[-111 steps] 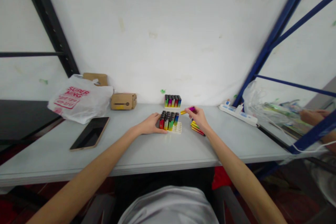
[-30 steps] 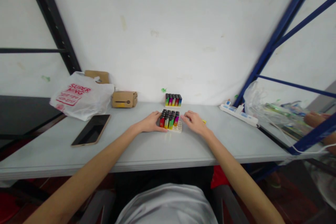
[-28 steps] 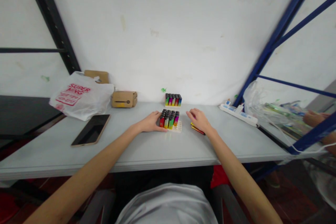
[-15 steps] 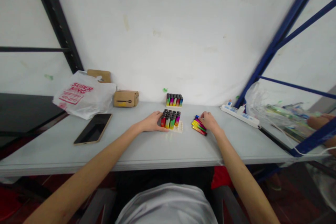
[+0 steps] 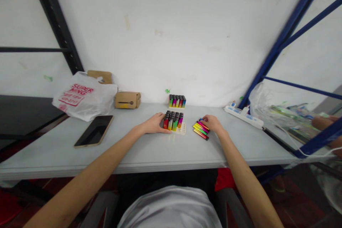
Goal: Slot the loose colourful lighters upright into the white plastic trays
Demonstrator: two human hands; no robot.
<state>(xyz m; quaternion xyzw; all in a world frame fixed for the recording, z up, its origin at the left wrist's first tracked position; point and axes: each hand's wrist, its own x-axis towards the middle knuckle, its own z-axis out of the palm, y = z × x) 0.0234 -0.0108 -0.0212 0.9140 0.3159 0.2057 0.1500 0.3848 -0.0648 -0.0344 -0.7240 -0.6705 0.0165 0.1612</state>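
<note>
My left hand [image 5: 154,124] is wrapped round the left side of a pale tray [image 5: 182,130], its thumb along the front edge. Several upright lighters [image 5: 173,121] with black tops and red, yellow, green and purple bodies fill most of that tray; bare slots show at its right end. To the right, a few shiny lighters [image 5: 200,130] lie flat on the table, side by side. My right hand [image 5: 212,123] is at their upper right end, fingers closed on a lighter whose body is partly hidden under them.
Behind stands a second tray of lighters [image 5: 177,101] by the wall. On the left are a phone [image 5: 94,131], a plastic bag [image 5: 85,96] and a cardboard box [image 5: 127,100]. A power strip [image 5: 244,117] lies at the right, by a blue frame [image 5: 269,57]. Another person's hand [image 5: 324,124] shows far right.
The loose lighters have shifted slightly left and fanned out under my right hand, with more of them showing. My left hand stays at the tray.
</note>
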